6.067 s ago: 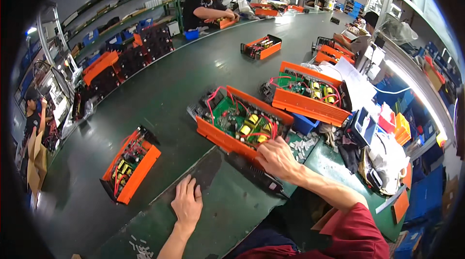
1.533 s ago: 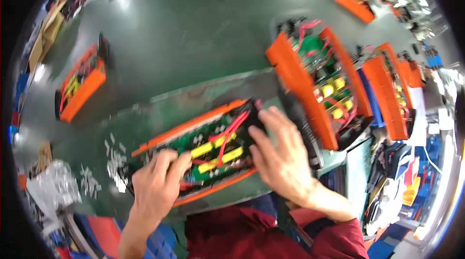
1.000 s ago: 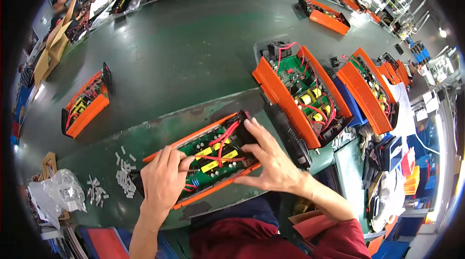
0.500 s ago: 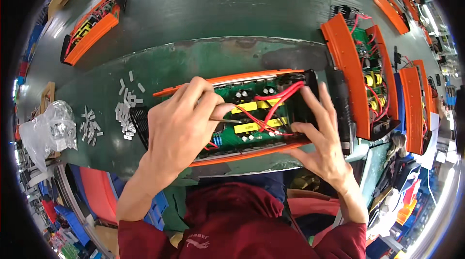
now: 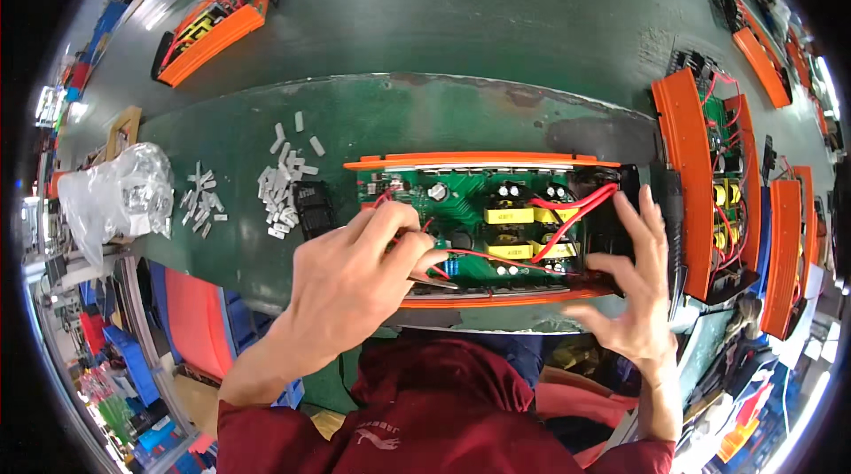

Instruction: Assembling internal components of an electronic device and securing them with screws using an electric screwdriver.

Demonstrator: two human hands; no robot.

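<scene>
An opened orange-sided casing (image 5: 483, 160) lies lengthwise in front of me, with a green circuit board (image 5: 461, 199) inside. Yellow-wrapped components (image 5: 509, 215) sit on the board's right half, and thick red wires (image 5: 581, 210) loop over them toward the black right end. My left hand (image 5: 350, 270) is closed in a pinch over the board's near left part, on a slim metal tool (image 5: 434, 282), possibly tweezers, mostly hidden by the fingers. Beside the fingertips runs a thin red wire (image 5: 483, 254). At the casing's right end my right hand (image 5: 634, 283) has its fingers spread, close to the wires.
Small pale grey pieces lie in two piles, a larger one (image 5: 282, 190) and a smaller one (image 5: 204, 201). A clear plastic bag (image 5: 124, 195) is at the left. More orange casings stand at the right (image 5: 687, 181) and far left (image 5: 213, 39). A black vented panel (image 5: 315, 208) lies left of the casing.
My left hand and the tool have shifted from the yellow components to the board's near left edge. The thin red wire now lies nearer the front. The whole view has shifted.
</scene>
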